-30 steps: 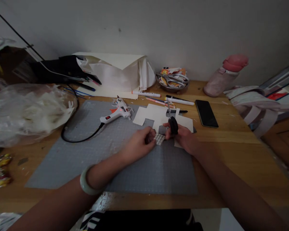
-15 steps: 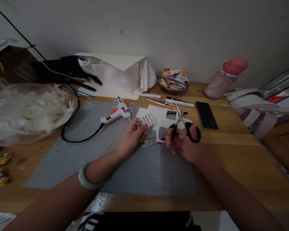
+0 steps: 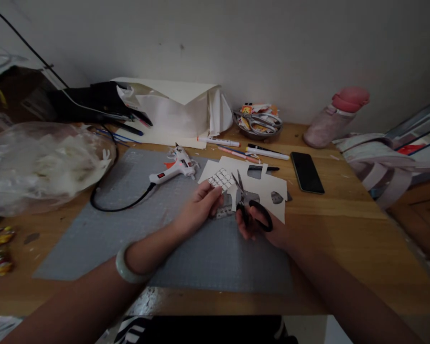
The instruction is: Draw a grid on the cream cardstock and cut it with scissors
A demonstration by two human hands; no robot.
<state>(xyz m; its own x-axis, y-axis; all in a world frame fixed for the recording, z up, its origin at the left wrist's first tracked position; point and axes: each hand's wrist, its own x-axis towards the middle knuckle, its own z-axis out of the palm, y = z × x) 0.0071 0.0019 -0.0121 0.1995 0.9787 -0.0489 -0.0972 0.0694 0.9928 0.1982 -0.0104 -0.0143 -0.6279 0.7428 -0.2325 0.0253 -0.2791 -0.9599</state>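
Between the thumb and fingers of my left hand (image 3: 199, 206) is a small white paper piece (image 3: 222, 179) drawn with a black grid of rounded cells. My right hand (image 3: 263, 224) is closed around the black handles of a pair of scissors (image 3: 242, 195). Their blades are parted and point up toward the right edge of the gridded piece, apparently a little short of it. Beneath lies a white paper sheet (image 3: 276, 185) with several cut-out openings. Part of a clear ruler (image 3: 225, 210) shows by my left fingers.
A glue gun (image 3: 175, 171) with a black cord rests on the grey cutting mat (image 3: 129, 239). Markers (image 3: 267, 153), a phone (image 3: 307, 172), a pink-lidded bottle (image 3: 331, 119) and a bowl (image 3: 258, 131) holding another pair of scissors stand behind and right. A plastic bag (image 3: 39, 167) lies left.
My right hand has brought the scissors left and down, swinging the blades toward the gridded piece. More of the cut-out sheet is uncovered. My left hand has shifted only slightly.
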